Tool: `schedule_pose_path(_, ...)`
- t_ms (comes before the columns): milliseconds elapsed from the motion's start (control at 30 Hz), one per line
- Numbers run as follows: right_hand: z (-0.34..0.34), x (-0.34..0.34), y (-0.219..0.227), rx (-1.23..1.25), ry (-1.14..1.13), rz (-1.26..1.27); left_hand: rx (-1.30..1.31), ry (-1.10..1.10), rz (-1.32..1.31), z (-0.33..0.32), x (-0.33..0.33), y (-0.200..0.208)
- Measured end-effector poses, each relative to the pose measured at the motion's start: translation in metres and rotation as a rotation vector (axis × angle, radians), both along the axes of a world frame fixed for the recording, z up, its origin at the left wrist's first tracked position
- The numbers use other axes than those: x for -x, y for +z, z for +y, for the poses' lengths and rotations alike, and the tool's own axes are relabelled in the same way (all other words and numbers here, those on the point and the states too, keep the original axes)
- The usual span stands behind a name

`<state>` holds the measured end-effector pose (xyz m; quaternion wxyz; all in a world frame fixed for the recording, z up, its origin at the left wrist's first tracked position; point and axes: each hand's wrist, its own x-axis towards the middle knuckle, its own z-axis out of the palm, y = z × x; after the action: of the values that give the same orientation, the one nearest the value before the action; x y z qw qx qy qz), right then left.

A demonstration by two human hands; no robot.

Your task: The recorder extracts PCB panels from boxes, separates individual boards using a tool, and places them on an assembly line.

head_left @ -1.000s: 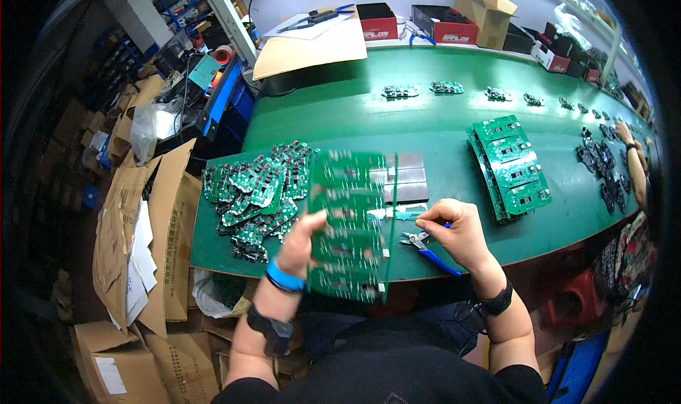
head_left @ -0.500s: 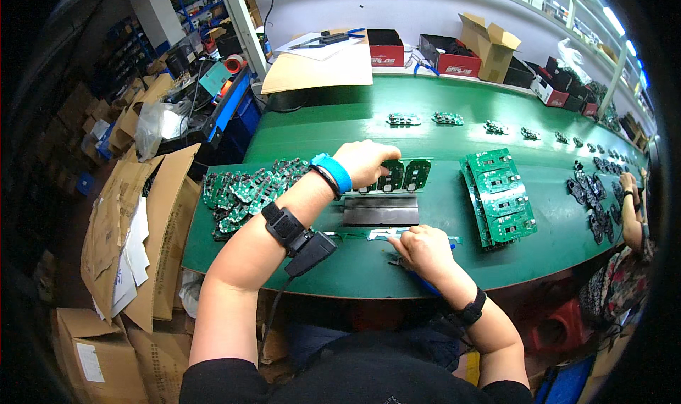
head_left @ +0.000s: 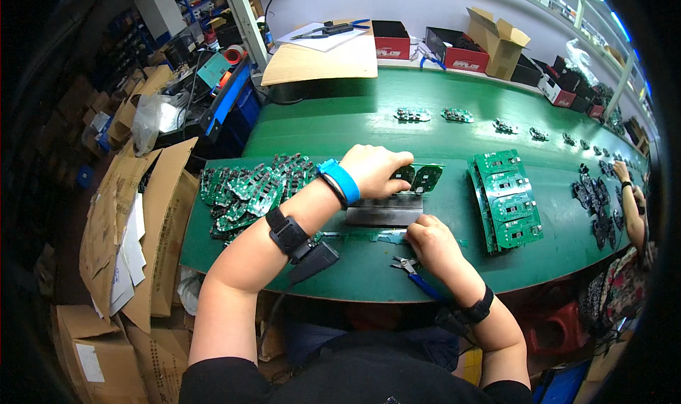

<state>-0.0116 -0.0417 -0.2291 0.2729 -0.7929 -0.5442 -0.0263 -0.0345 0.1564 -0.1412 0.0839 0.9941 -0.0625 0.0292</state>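
Note:
My left hand (head_left: 377,171) is closed on a green circuit board panel (head_left: 428,178), which it holds upright just behind a dark metal block (head_left: 385,212). The hand covers the panel's left part. My right hand (head_left: 434,241) is closed, with thumb and fingers pinched together at the block's near right corner. Whatever is between these fingers is hidden. Thin green board strips (head_left: 389,236) lie along the block's near side, reaching the right fingertips. Cutting pliers with blue handles (head_left: 423,283) rest beside my right wrist, jaws apart.
Loose circuit boards (head_left: 259,191) are heaped at left, and board panels (head_left: 507,198) are stacked at right. Small boards (head_left: 413,114) form a row across the far green table. Cardboard, pliers and boxes (head_left: 391,41) line the back. Another person's hand (head_left: 622,171) is at far right.
My left hand has shifted right along the panel, covering more of it. My right hand has drawn slightly up and right, and the pliers beside it show more.

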Motion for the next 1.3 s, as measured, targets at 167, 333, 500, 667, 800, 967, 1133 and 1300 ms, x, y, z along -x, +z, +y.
schedule_pose_path(167, 0.001, 0.000, 0.002, -0.003, -0.011, 0.076, -0.004, 0.015, -0.017, 0.028, -0.035, -0.016)
schedule_pose_path(333, -0.001, -0.009, -0.004, -0.121, -0.046, 0.031, 0.301, -0.190, 0.120, 0.071, -0.079, -0.036)
schedule_pose_path(500, -0.001, -0.036, 0.002, -0.390, -0.440, 0.342, 0.476, -0.192, 0.173, 0.065, -0.060, -0.016)
schedule_pose_path(667, -0.008, -0.047, 0.003, -0.585, -0.157, 0.900, 0.691, -0.181, 0.191, 0.056, -0.043, -0.014)
schedule_pose_path(800, -0.020, -0.027, 0.001, -0.516, -0.061, 0.704, 0.671, -0.110, 0.370, 0.062, -0.043, -0.026)
schedule_pose_path(967, -0.038, -0.019, 0.005, -0.184, -0.116, 0.090, 0.668, 0.007, 0.299, 0.076, -0.037, -0.033)
schedule_pose_path(1133, -0.011, -0.009, 0.043, -0.215, 0.008, -0.683, 0.951, -0.135, 0.436, 0.050, -0.028, -0.027)
schedule_pose_path(1300, 0.026, -0.026, 0.054, -0.335, 0.113, -0.458, 0.696, -0.082, 0.247, 0.059, -0.010, -0.016)
